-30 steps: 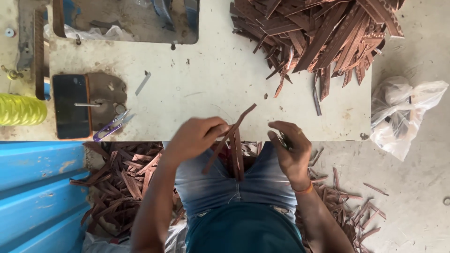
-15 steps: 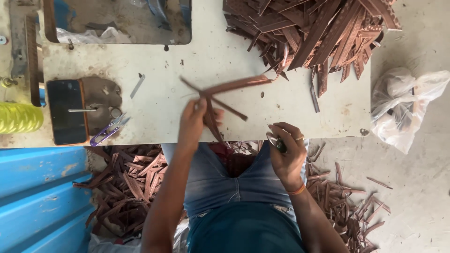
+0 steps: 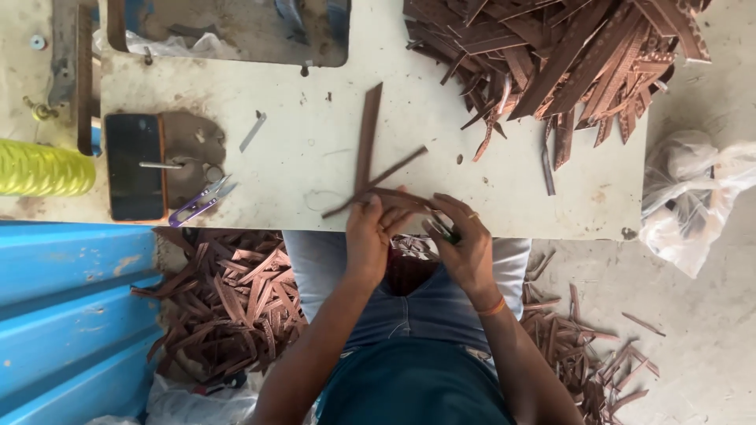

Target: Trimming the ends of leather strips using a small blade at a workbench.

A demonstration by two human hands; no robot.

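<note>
Both hands have met at the tabletop's near edge since half a second ago: my left hand pinches the brown strips, my right hand clenches a small tool. Farther back, the strip pile fills the tabletop's far right corner, over bare concrete floor.

Bags and one dark screen, nothing labelled.
At the left of the frame a black phone lies flat on the table, its rectangular screen dark. At the right edge, a crumpled clear plastic bag sits on the floor. Another pale bag peeks in at bottom left.
</note>
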